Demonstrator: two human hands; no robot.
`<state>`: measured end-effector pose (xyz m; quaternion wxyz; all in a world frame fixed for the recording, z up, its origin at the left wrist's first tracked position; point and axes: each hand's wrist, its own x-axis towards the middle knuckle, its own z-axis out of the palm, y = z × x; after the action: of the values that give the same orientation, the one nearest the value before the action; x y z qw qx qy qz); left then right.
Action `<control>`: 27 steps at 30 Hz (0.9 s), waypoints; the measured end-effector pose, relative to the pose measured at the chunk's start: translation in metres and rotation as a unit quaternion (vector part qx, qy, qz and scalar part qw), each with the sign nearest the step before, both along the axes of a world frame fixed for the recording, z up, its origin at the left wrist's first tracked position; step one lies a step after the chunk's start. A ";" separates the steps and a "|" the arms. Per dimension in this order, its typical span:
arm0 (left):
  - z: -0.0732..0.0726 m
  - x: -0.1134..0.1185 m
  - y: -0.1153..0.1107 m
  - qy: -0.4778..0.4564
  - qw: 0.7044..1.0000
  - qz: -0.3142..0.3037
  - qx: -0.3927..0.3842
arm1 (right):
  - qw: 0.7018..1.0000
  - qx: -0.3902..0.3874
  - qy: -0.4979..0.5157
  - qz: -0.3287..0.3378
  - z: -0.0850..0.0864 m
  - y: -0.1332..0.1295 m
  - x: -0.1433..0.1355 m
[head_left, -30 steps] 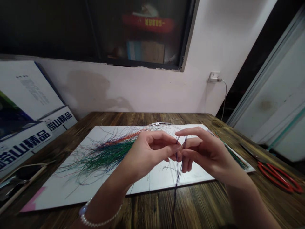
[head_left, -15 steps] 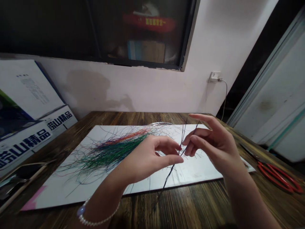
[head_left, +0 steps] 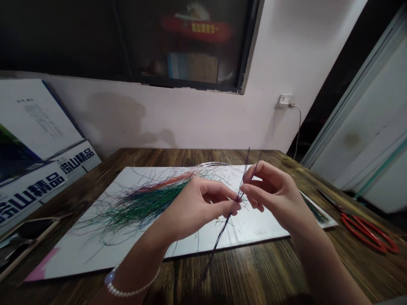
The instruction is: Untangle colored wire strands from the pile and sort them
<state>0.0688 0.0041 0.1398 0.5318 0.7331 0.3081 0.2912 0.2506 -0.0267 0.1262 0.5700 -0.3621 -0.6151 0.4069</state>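
Observation:
My left hand (head_left: 203,205) pinches a thin bundle of dark wires (head_left: 221,235) between thumb and fingertips. The bundle slants, its lower end hanging past the board's front edge and its upper end splitting into strands. My right hand (head_left: 273,190) has its thumb and index finger closed on an upper strand, just above the left fingertips. Behind and left of my left hand, a large pile of loose green, blue and orange wires (head_left: 149,203) lies on a white board (head_left: 254,228). My right forearm partly hides another small group of dark wires (head_left: 318,212).
Red-handled scissors (head_left: 365,231) rest on the wooden table (head_left: 248,271) at the right. Boxes with blue lettering (head_left: 41,190) stand at the left, near a metal tool (head_left: 22,245). A wall socket (head_left: 284,101) with a plugged-in cable is behind the table.
My right hand has come down and closer to my left one, and its raised index finger has curled in onto the wire strands. My left hand keeps its pinch, shifted slightly left.

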 end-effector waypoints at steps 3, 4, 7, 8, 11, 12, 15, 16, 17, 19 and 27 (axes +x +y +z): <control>0.001 0.001 -0.001 0.007 1.000 -0.025 -0.004 | 0.997 -0.028 -0.034 0.059 0.001 -0.001 0.000; 0.001 0.000 -0.001 0.009 0.999 -0.030 -0.007 | 0.996 -0.021 -0.044 0.074 0.001 -0.001 0.000; 0.004 -0.002 0.000 0.011 1.000 -0.025 -0.007 | 0.996 0.039 -0.042 0.075 0.000 -0.001 0.002; 0.005 -0.004 0.000 0.013 1.000 -0.026 -0.005 | 0.996 0.056 -0.033 0.067 0.000 -0.001 0.003; 0.008 -0.009 0.002 0.025 0.998 -0.051 -0.007 | 0.996 0.083 -0.005 0.043 0.000 0.001 0.006; 0.009 -0.010 0.003 0.031 0.998 -0.062 -0.011 | 0.996 0.088 0.003 0.035 0.000 0.002 0.007; 0.009 -0.011 0.004 0.037 0.996 -0.070 -0.029 | 0.995 0.098 0.025 0.023 0.000 0.002 0.009; 0.009 -0.011 0.004 0.035 0.996 -0.067 -0.037 | 0.994 0.100 0.033 0.025 0.000 0.002 0.010; 0.009 -0.011 0.004 0.032 0.996 -0.064 -0.044 | 0.994 0.102 0.040 0.032 0.000 0.002 0.010; 0.008 -0.010 0.004 0.028 0.996 -0.059 -0.056 | 0.992 0.108 0.051 0.052 0.001 0.001 0.010; 0.008 -0.009 -0.001 0.011 0.997 -0.046 -0.057 | 0.993 0.078 0.076 0.047 0.002 -0.002 0.006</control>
<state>0.0598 0.0032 0.1476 0.5820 0.7185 0.2956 0.2402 0.2569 -0.0291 0.1283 0.6218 -0.2554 -0.6160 0.4106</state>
